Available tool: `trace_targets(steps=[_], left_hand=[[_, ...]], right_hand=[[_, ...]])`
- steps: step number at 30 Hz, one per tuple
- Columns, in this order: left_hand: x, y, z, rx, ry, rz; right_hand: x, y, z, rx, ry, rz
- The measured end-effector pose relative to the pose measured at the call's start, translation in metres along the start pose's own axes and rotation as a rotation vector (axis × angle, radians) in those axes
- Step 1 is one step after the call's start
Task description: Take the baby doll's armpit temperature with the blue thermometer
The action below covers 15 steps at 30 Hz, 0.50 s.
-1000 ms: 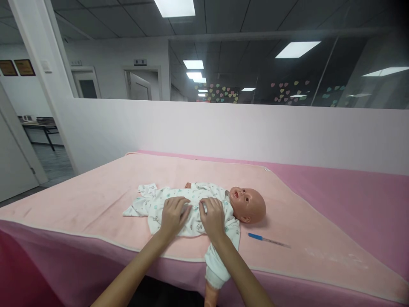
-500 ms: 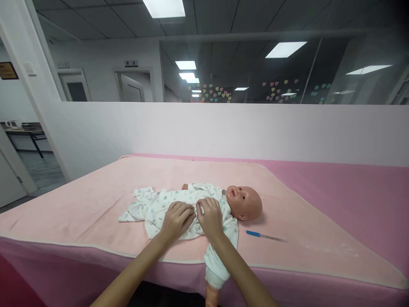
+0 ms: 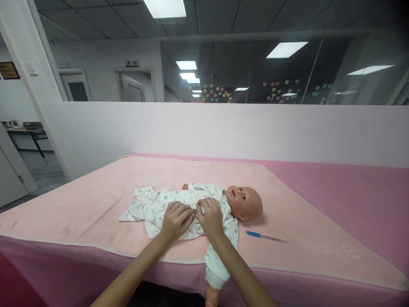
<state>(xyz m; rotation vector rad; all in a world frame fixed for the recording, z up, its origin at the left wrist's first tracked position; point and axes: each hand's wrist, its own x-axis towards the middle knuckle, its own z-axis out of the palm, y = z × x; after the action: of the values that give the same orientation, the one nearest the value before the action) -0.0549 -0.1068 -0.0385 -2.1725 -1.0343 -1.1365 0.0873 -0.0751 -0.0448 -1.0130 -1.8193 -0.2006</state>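
Note:
A baby doll [image 3: 246, 204] lies on its back with its head to the right. It wears a white baby romper [image 3: 156, 209] printed with small patterns, the legs spread to the left. My left hand [image 3: 178, 218] is closed in a pinch on the romper's front, at the doll's belly. Close beside it, my right hand [image 3: 209, 216] pinches the same front nearer the chest. The fingertips almost meet, and the bit of cloth between them is mostly hidden. One sleeve, with the doll's arm in it, hangs over the near table edge beneath my right forearm.
To the right of the doll lies a thin thermometer-like stick [image 3: 266, 237] with a blue end. A peach blanket [image 3: 96, 200] covers much of the pink table surface [image 3: 351, 192]. Behind stands a low white wall [image 3: 223, 132] with glass above.
Both hands stay at the romper's front with barely any movement. The whole view has shifted very slightly; the doll and the stick lie as before.

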Motion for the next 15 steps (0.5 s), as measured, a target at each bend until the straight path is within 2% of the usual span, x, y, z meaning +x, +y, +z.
trace_targets(steps=[15], left_hand=[[0.0, 0.0001, -0.0002, 0.04, -0.029, -0.022]], right_hand=[[0.0, 0.0003, -0.0006, -0.008, 0.001, -0.006]])
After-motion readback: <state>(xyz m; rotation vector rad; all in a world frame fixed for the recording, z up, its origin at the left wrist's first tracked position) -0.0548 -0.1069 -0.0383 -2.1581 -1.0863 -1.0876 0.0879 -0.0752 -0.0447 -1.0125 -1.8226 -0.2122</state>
